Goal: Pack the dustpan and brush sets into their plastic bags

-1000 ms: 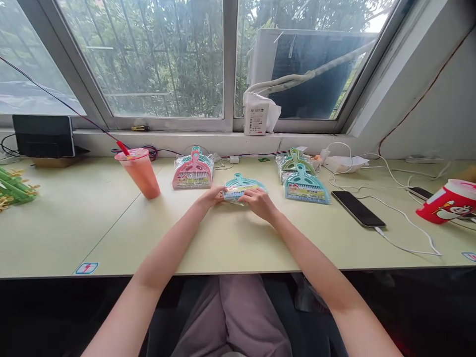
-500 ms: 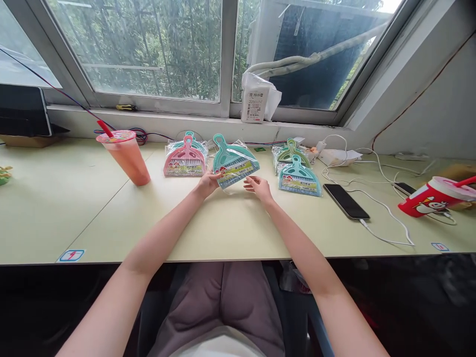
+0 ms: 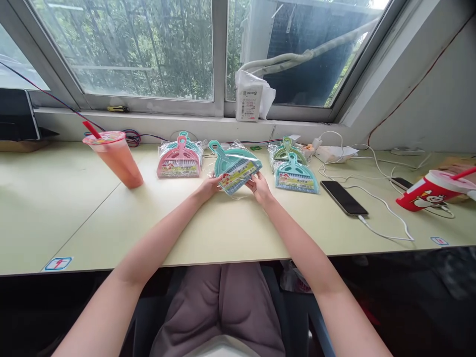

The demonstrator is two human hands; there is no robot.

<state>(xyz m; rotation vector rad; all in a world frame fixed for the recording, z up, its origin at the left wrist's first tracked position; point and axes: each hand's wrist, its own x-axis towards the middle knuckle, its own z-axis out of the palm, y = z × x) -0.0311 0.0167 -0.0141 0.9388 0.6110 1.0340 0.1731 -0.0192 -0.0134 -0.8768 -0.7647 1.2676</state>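
Note:
Between my hands is a teal dustpan and brush set (image 3: 226,159) in clear plastic wrap, tilted with its handle up and to the left. My left hand (image 3: 210,189) grips its lower left corner. My right hand (image 3: 260,188) closes on its lower right edge; the fingertips are partly behind the pack. To the left stands a wrapped pink dustpan set (image 3: 179,161), with a teal one (image 3: 183,136) behind it. On the right a wrapped teal-blue dustpan set (image 3: 296,176) leans in front of a green one (image 3: 287,147).
An orange drink cup (image 3: 118,161) with a red straw stands at the left. A phone (image 3: 344,198) on a white charging cable lies at the right, near a red cup (image 3: 427,192). A paper pack (image 3: 249,101) sits on the windowsill. The table's front edge (image 3: 223,263) is before me.
My right hand has closed in and taken hold of the dustpan set's right side. The set is tilted more. The whole view has shifted slightly.

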